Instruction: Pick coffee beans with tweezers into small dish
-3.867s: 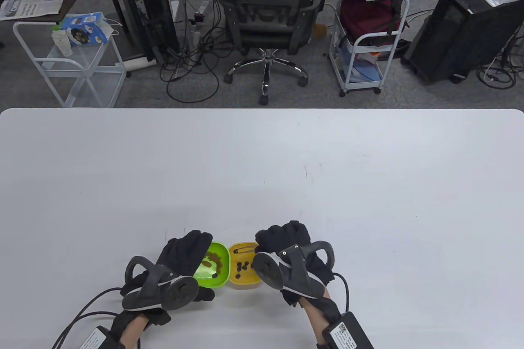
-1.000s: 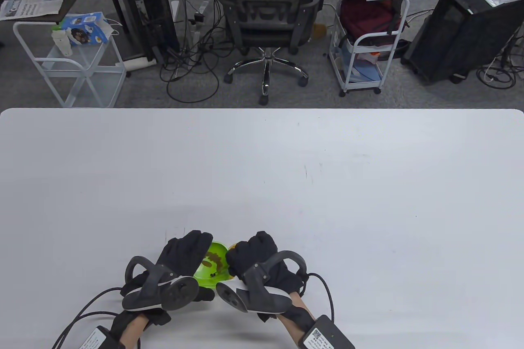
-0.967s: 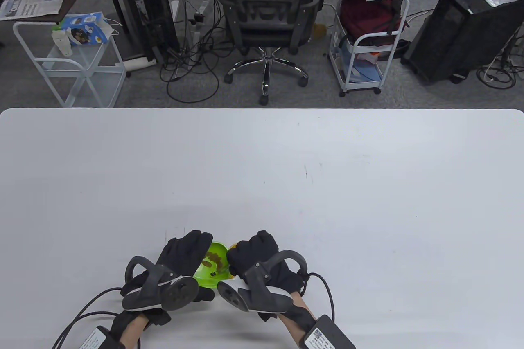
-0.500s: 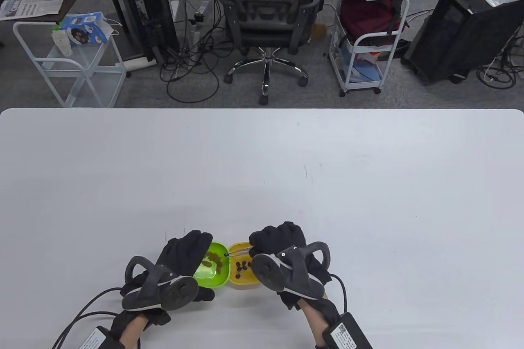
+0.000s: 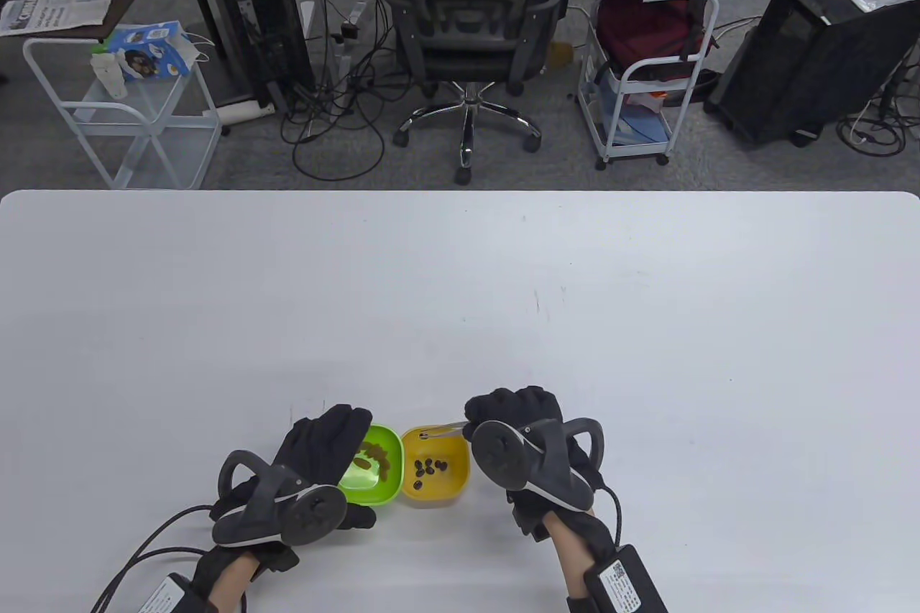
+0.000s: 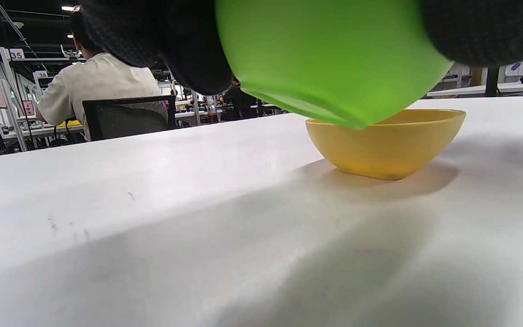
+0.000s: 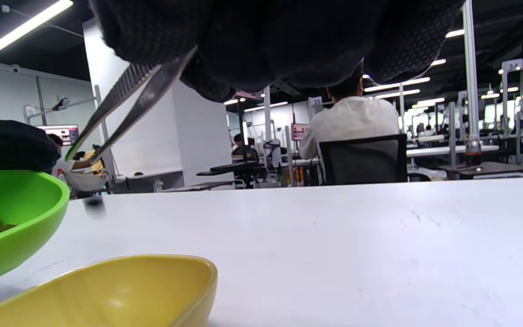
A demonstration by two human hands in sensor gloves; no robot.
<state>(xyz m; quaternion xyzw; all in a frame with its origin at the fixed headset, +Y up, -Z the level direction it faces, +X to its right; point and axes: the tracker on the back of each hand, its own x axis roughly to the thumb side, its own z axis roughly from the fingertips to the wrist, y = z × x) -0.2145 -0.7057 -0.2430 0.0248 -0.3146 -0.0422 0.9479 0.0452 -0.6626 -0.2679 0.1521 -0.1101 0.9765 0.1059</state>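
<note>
My left hand (image 5: 327, 440) grips a green bowl (image 5: 375, 485) and holds it tilted off the table; brown coffee beans (image 5: 374, 458) lie in it. It fills the top of the left wrist view (image 6: 329, 59). A small yellow dish (image 5: 461, 478) stands right beside it with several dark beans (image 5: 430, 466). My right hand (image 5: 514, 406) pinches metal tweezers (image 5: 445, 430), tips over the dish's far side. In the right wrist view the tweezers (image 7: 125, 104) stand slightly apart, and a dark blurred bean (image 7: 93, 202) is below the tips.
The white table (image 5: 575, 325) stretches far and to both sides of the dishes. An office chair (image 5: 471, 16), white carts (image 5: 647, 74) and a black computer case (image 5: 819, 45) stand on the floor beyond the table's far edge.
My right hand moved right, from over the green bowl to beside the yellow dish, carrying the tweezers with it. The yellow dish is uncovered again. My left hand and the green bowl stayed put.
</note>
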